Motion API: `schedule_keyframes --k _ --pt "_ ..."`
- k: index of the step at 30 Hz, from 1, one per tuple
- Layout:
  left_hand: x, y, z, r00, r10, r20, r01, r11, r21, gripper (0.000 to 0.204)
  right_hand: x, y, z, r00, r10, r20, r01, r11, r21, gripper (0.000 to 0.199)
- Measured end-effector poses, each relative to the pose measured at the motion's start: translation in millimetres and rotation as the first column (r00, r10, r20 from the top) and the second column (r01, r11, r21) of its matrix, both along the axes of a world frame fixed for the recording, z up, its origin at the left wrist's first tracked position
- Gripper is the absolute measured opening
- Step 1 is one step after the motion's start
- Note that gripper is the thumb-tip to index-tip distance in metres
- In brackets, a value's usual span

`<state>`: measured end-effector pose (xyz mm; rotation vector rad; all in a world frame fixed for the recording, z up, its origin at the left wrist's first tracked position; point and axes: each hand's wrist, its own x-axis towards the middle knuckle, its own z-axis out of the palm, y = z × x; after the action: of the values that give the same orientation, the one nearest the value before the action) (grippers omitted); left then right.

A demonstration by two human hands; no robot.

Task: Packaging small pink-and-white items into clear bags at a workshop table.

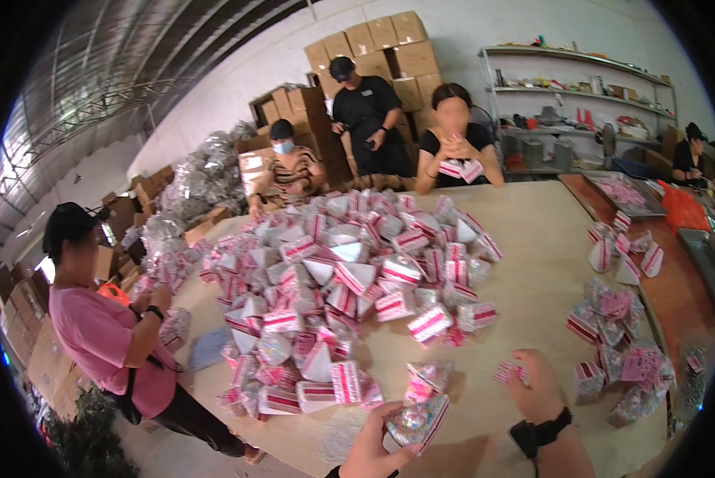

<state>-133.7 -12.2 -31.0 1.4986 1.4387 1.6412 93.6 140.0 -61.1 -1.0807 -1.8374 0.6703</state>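
Near the front edge of the table, my left hand point(367, 448) is closed on a wedge-shaped, cake-slice-like pack point(415, 422) with a clear, glittery side and a pink-and-white edge. My right hand point(537, 387), a dark watch on its wrist, pinches small pink-and-white printed tags point(509, 372). It is off to the right, apart from the pack. Just beyond the held pack lies another clear wedge pack point(431, 374) with a pink piece by it. A large heap of similar wedge packs point(353, 275) covers the table's left and middle.
Several more packs point(612, 342) are grouped on the table point(533, 263) at the right, some with pink tags. A metal tray point(624, 195) and a red bag point(682, 209) lie farther right. Co-workers stand or sit around the left and far sides; stacked cartons point(417, 60) rise behind.
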Motion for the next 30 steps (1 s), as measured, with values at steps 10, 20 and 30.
schedule_keyframes --k 10,20,30 --pt "31 -28 -20 0.892 -0.393 -0.223 0.257 0.847 -0.465 0.068 -7 9 -31 0.703 -0.230 0.673 0.303 0.953 0.008 0.045" --pt "43 -7 -30 0.697 -0.304 -0.649 0.101 0.938 -0.331 0.069 -8 11 -24 0.916 -0.140 0.376 0.229 0.952 -0.205 0.035" --pt "23 -9 -2 0.661 -0.157 -0.733 0.043 0.984 -0.172 0.068 -2 22 -41 0.977 -0.053 -0.208 -0.018 0.945 -0.327 0.027"
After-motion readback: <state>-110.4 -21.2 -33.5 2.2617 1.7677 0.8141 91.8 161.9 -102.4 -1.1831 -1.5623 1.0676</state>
